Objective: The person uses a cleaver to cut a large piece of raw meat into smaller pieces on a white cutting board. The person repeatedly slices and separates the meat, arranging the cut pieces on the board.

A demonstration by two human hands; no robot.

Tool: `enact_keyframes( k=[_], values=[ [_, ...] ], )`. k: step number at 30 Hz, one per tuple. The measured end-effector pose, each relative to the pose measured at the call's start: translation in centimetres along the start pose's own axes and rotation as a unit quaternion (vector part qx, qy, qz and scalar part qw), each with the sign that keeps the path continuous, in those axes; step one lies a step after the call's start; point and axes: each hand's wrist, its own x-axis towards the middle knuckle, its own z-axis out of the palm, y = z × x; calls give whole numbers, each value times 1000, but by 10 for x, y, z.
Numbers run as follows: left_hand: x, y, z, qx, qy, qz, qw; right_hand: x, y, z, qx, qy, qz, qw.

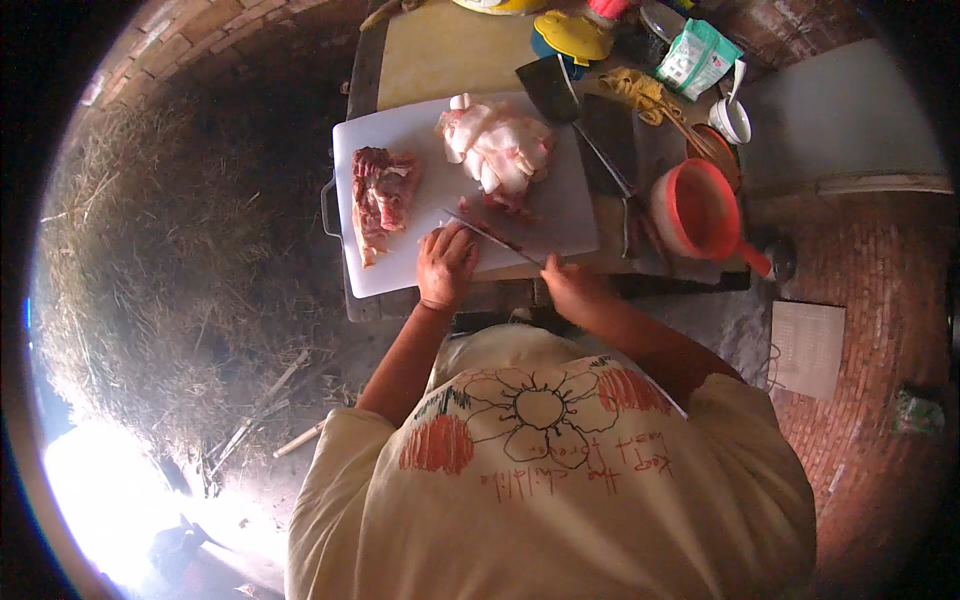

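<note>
A white plastic cutting board (420, 277) lies before me. My right hand (576, 291) grips a knife (495, 238), its blade angled up and left over the board. My left hand (448, 264) rests at the board's front edge with curled fingers, close against the blade. Whatever may lie under those fingers is hidden, apart from a small pale bit near the fingertips. Beyond the blade sits a heap of pale sliced fat or fatty meat (499, 146), with small red scraps (506, 202) below it. On the board's left is a slab of raw red meat (384, 199).
Right of the board are a spatula with a wide blade (549, 88), a red-rimmed dipper (701, 210), a white cup (729, 121) and a yellow cloth (637, 90). Farther back stand a yellow-lidded container (574, 36) and a green-white packet (699, 60). Straw (165, 225) covers the floor at left.
</note>
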Motion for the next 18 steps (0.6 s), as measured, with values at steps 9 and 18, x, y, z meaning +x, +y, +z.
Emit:
enact_keyframes(
  k=[9, 18],
  values=[
    [11, 10, -8, -67, 1, -59, 996, -22, 35, -38, 30, 88, 16, 996],
    [62, -7, 25, -29, -157, -100, 982, -24, 40, -53, 65, 275, -14, 959]
  ],
)
